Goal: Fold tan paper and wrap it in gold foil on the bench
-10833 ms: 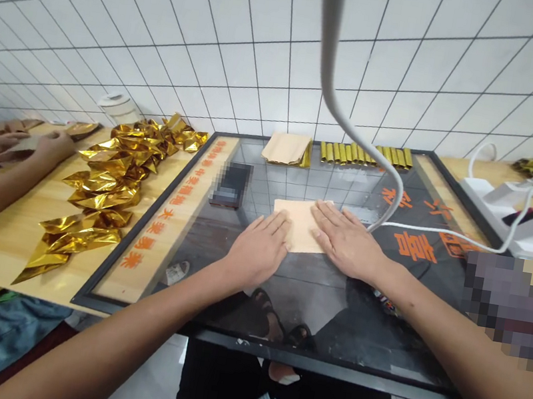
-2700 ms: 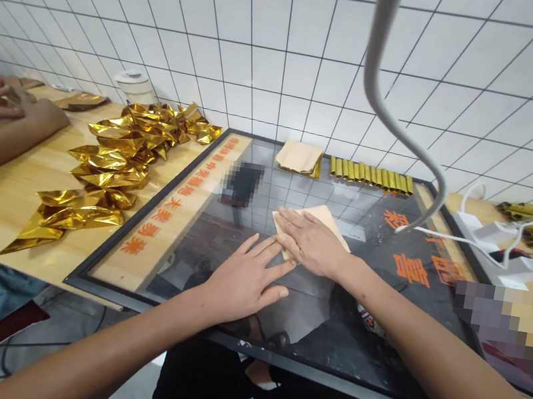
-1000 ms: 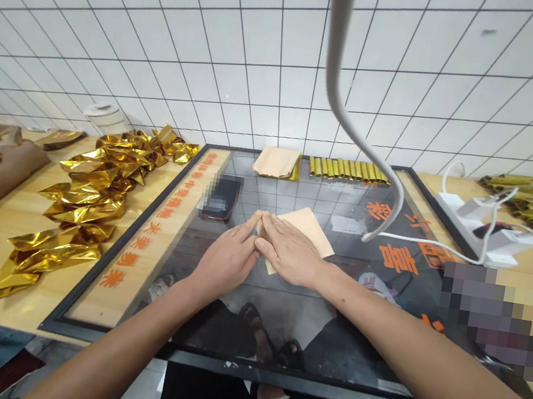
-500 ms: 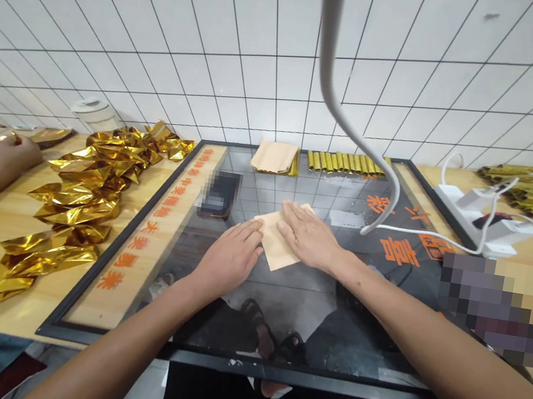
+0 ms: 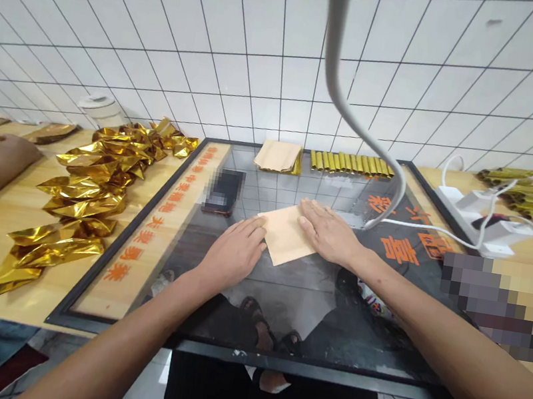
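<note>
Head view: a matte, flat, four-cornered beige paper (image 5: 288, 238) is laid mid-panel on glossy, black-framed glass (image 5: 257, 286), gold tubes (image 5: 351, 164) being lined along its far edge. The paper's left corner is touched by the left hand (image 5: 236, 252), its right side by the right hand (image 5: 329, 233), fingers extended, unclenched.

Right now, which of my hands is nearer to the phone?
Left: your left hand is on your side of the phone; your right hand is farther right, on the paper.
</note>
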A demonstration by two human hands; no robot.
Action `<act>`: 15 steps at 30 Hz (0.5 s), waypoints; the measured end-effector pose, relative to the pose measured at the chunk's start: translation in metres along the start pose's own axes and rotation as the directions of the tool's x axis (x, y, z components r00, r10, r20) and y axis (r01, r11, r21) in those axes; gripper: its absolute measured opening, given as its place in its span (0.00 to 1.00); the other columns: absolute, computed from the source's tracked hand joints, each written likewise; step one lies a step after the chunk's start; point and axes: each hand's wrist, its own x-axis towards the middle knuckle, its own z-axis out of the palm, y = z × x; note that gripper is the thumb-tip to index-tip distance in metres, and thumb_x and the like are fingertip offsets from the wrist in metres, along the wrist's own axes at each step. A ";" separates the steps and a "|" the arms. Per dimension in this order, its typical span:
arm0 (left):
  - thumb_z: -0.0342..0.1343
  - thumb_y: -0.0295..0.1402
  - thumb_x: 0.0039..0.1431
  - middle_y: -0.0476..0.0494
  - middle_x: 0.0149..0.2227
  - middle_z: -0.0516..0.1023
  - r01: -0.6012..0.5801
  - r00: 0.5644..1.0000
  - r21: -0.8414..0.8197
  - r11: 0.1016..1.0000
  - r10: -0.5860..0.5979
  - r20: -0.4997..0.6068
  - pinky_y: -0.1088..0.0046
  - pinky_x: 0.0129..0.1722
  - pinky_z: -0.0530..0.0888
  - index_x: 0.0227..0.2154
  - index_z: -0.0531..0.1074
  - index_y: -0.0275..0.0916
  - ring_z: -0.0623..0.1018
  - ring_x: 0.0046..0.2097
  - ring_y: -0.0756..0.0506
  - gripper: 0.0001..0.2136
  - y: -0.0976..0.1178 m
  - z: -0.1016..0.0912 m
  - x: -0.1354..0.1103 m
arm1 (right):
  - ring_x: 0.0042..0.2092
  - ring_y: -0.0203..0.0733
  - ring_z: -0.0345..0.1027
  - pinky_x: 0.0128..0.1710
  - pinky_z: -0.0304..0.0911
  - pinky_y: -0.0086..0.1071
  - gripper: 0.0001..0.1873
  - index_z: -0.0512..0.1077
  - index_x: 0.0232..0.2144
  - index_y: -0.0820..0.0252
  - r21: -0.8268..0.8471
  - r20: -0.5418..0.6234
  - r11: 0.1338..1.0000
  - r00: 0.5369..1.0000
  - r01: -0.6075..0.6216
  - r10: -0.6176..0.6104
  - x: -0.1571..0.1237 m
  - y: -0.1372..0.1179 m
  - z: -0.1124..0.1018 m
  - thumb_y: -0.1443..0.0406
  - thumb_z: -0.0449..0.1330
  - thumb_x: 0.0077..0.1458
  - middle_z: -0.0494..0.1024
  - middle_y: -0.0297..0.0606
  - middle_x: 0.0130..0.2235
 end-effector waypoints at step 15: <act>0.57 0.44 0.73 0.31 0.69 0.74 0.144 0.990 -0.058 0.988 -0.144 0.001 0.49 0.69 0.70 0.63 0.72 0.37 0.72 0.72 0.33 0.22 0.022 -0.007 0.008 | 0.80 0.56 0.48 0.77 0.45 0.59 0.37 0.55 0.77 0.72 -0.188 -0.047 0.979 0.997 -0.076 0.069 -0.013 0.001 -0.006 0.55 0.39 0.77 0.56 0.55 0.79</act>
